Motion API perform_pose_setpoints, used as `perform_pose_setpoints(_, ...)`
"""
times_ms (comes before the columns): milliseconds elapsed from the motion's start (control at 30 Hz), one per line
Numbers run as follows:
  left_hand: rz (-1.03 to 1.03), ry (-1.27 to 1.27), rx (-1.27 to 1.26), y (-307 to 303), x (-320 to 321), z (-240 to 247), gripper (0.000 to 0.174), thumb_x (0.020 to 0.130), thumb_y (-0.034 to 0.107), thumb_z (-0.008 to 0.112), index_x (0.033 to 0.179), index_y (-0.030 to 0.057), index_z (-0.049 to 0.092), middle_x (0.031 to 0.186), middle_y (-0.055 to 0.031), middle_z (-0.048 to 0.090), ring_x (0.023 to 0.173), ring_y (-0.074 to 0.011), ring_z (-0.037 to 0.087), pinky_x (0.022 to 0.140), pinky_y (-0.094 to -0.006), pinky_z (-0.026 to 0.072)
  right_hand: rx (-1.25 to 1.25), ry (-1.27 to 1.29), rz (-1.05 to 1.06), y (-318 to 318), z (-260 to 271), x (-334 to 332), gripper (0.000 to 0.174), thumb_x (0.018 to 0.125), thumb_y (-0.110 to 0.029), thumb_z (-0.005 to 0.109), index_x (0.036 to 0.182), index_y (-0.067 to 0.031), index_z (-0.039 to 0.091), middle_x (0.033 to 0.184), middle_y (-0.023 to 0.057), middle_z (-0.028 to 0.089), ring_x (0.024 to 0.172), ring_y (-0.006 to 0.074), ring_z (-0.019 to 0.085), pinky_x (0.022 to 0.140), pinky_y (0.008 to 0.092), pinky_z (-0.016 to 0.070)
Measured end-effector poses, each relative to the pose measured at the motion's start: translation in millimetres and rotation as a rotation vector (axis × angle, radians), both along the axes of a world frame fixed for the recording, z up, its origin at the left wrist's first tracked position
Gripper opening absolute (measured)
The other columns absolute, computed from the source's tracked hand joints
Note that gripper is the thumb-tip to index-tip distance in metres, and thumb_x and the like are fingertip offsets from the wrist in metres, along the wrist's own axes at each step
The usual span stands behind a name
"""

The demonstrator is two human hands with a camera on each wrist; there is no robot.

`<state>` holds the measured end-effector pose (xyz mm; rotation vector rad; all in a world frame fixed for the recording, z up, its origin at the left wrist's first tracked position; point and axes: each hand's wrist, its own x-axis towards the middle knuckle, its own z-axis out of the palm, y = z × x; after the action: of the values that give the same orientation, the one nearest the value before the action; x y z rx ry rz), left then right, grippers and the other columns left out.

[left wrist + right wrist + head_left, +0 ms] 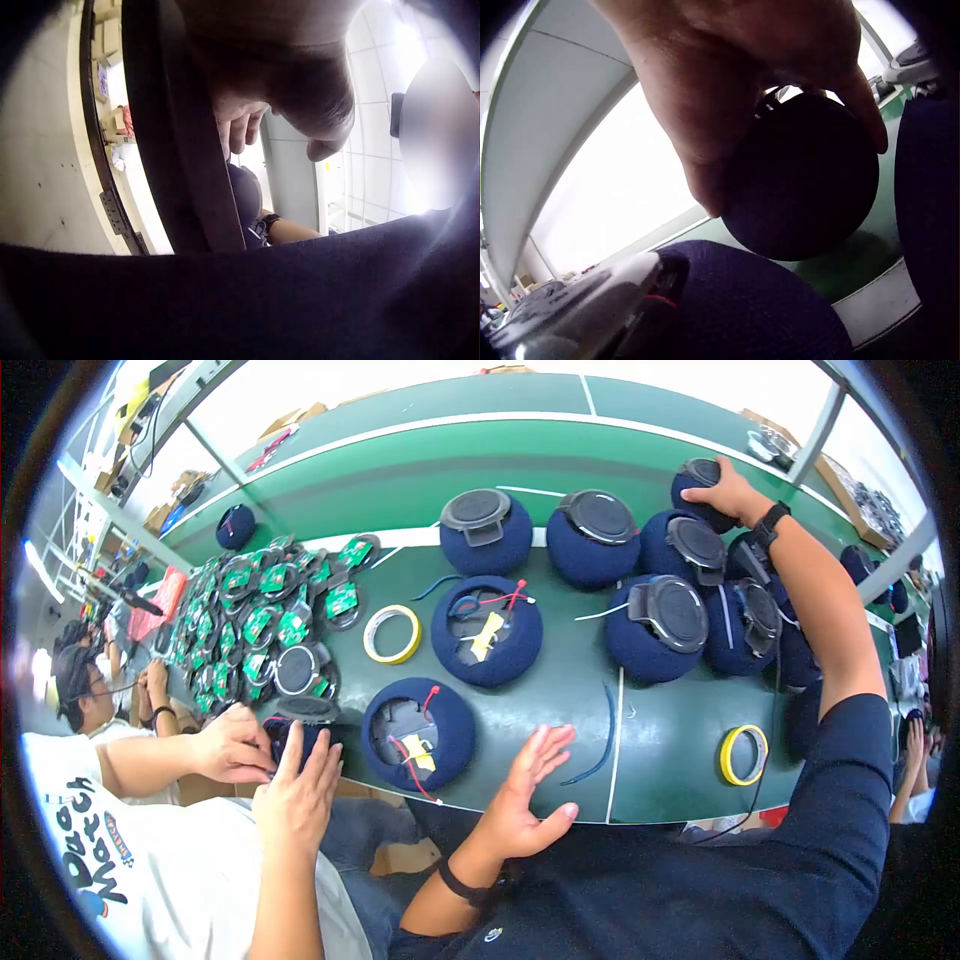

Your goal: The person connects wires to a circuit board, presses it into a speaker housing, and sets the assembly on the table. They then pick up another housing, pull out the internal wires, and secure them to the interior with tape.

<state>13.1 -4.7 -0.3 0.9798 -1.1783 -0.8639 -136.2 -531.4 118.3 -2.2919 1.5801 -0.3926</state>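
At the far back right, my right hand (732,495) grips a round navy fabric-covered speaker (686,492) with a black disc base facing up. The right wrist view has fingers and thumb spread around that ball-shaped speaker (802,187), just over the green bench. Near the bench's front edge, my left hand (525,800) is raised with nothing in it, fingers loosely extended and thumb apart. A dark blue cord (609,730) lies right of it. To its left sits an opened navy speaker housing (455,750) with red wires and yellow tape inside.
Several finished-looking speakers (592,555) crowd the back right. Another opened housing (522,645) sits mid-bench. Tape rolls (415,632) lie left and right (729,755). Green circuit boards (258,622) are heaped at left, where another person's hands (300,785) work. A metal post (820,430) stands back right.
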Motion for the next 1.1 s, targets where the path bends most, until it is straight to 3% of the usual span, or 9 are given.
perform_pose_setpoints(233, 0.028, -0.08, 0.079, -1, 1, 7, 0.078, 0.091, 0.004, 0.065, 0.16, 0.0039, 0.027, 0.159, -0.0223, 0.036, 0.146, -0.0368, 0.043, 0.116, -0.0493, 0.0399, 0.046, 0.036, 0.021, -1, -11, 9, 0.127, 0.077, -0.058, 0.084, 0.163, -0.0011, 0.01, 0.148, 0.0292, 0.051, 0.13, 0.0405, 0.058, 0.109, 0.0452, 0.0473)
perform_pose_setpoints(433, 0.146, -0.007, 0.142, -10, 0, 17, 0.068, 0.092, 0.001, 0.064, 0.155, 0.0003, 0.037, 0.155, -0.0202, 0.042, 0.136, -0.031, 0.053, 0.105, -0.0422, 0.0496, 0.418, -0.347, 0.134, 4, 1, -16, 0.107, 0.091, -0.053, 0.074, 0.165, -0.0076, 0.01, 0.158, 0.0231, 0.04, 0.14, 0.0343, 0.047, 0.105, 0.0504, 0.0493)
perform_pose_setpoints(500, 0.368, -0.385, 0.197, -13, 2, 35, 0.067, 0.092, 0.001, 0.065, 0.154, -0.0011, 0.039, 0.147, -0.0199, 0.051, 0.124, -0.0271, 0.062, 0.095, -0.0373, 0.0546, 0.308, -0.261, 0.065, 2, 16, -26, 0.097, 0.095, -0.055, 0.068, 0.165, -0.0088, 0.019, 0.163, 0.0201, 0.034, 0.142, 0.0319, 0.042, 0.104, 0.046, 0.0499)
perform_pose_setpoints(533, 0.497, -0.414, 0.157, -20, 1, 41, 0.066, 0.092, 0.003, 0.066, 0.153, -0.0032, 0.04, 0.135, -0.0179, 0.061, 0.111, -0.0249, 0.067, 0.086, -0.0334, 0.0564, 0.207, -0.261, 0.015, 4, 21, -30, 0.076, 0.099, -0.056, 0.061, 0.153, -0.005, 0.042, 0.15, 0.0156, 0.05, 0.129, 0.0267, 0.054, 0.098, 0.0397, 0.0525)
perform_pose_setpoints(633, 0.638, -0.471, 0.288, -42, 11, 76, 0.067, 0.096, 0.012, 0.066, 0.153, -0.0058, 0.036, 0.096, -0.0197, 0.073, 0.082, -0.03, 0.074, 0.071, -0.0379, 0.0584, 0.148, -0.372, 0.116, 8, 43, -44, 0.059, 0.103, -0.055, 0.055, 0.131, -0.0039, 0.058, 0.13, 0.0088, 0.062, 0.113, 0.02, 0.062, 0.088, 0.0349, 0.0531)
perform_pose_setpoints(667, 0.645, -0.469, 0.285, -51, 16, 77, 0.067, 0.096, 0.012, 0.066, 0.153, -0.0058, 0.036, 0.096, -0.0197, 0.073, 0.082, -0.03, 0.074, 0.071, -0.0379, 0.0584, 0.081, -0.459, 0.152, 19, 46, -46, 0.044, 0.106, -0.049, 0.052, 0.112, -0.0064, 0.061, 0.113, 0.0041, 0.065, 0.1, 0.0148, 0.063, 0.081, 0.0318, 0.0512)
perform_pose_setpoints(833, 0.754, -0.966, 0.627, -78, 25, 80, 0.059, 0.099, 0.029, 0.062, 0.146, -0.0012, 0.043, 0.075, -0.0256, 0.07, 0.072, -0.0472, 0.069, 0.066, -0.0548, 0.0558, 0.12, -0.691, 0.493, 166, 74, -38, 0.026, 0.108, -0.031, 0.049, 0.109, -0.0077, 0.059, 0.116, 0.0041, 0.065, 0.102, 0.0141, 0.063, 0.081, 0.0302, 0.0509)
perform_pose_setpoints(1033, 0.775, -0.997, 0.579, -80, 19, 79, 0.033, 0.1, 0.026, 0.061, 0.125, 0.0059, 0.053, 0.075, -0.0231, 0.07, 0.07, -0.045, 0.07, 0.063, -0.0554, 0.0557, 0.411, -0.439, 0.848, 295, 58, -54, 0.021, 0.107, -0.02, 0.051, 0.106, -0.002, 0.061, 0.102, 0.0052, 0.064, 0.089, 0.0125, 0.062, 0.078, 0.0279, 0.0493)
perform_pose_setpoints(1100, 0.721, -0.99, 0.544, -66, 13, 81, 0.03, 0.1, 0.025, 0.061, 0.122, 0.0068, 0.054, 0.074, -0.0228, 0.069, 0.069, -0.0451, 0.069, 0.061, -0.0556, 0.0552, 0.532, -0.573, 0.757, 330, 47, -52, 0.026, 0.108, -0.021, 0.049, 0.101, -0.0005, 0.062, 0.096, 0.005, 0.064, 0.087, 0.0121, 0.061, 0.078, 0.0278, 0.0488)
